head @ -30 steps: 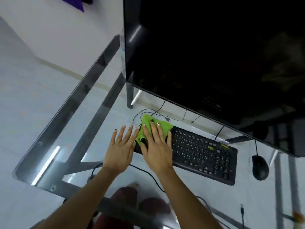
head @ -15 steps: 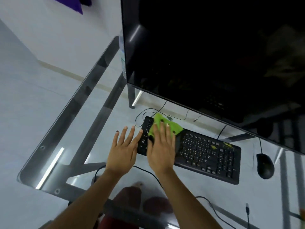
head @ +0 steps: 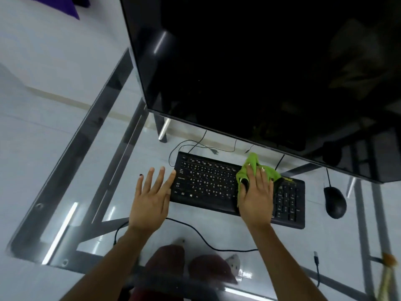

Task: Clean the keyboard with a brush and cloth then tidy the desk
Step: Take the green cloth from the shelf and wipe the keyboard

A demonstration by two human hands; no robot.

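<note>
A black keyboard (head: 208,183) lies on the glass desk (head: 91,192) below the monitor. My right hand (head: 256,196) presses flat on a green cloth (head: 252,166) over the keyboard's right-middle keys, fingers straight. The cloth sticks out past my fingertips toward the monitor. My left hand (head: 152,196) rests flat with spread fingers at the keyboard's left edge, the index fingertip touching its left end. No brush is in view.
A large dark monitor (head: 260,72) overhangs the back of the desk. A black mouse (head: 335,202) sits right of the keyboard. A black cable (head: 195,233) runs along the desk near me, and a loose plug (head: 316,257) lies at right. Something yellowish (head: 388,276) shows at the lower right edge.
My right hand has slid the green cloth rightward along the keyboard, from its left end to the right-middle keys. My left hand stays at the keyboard's left edge.
</note>
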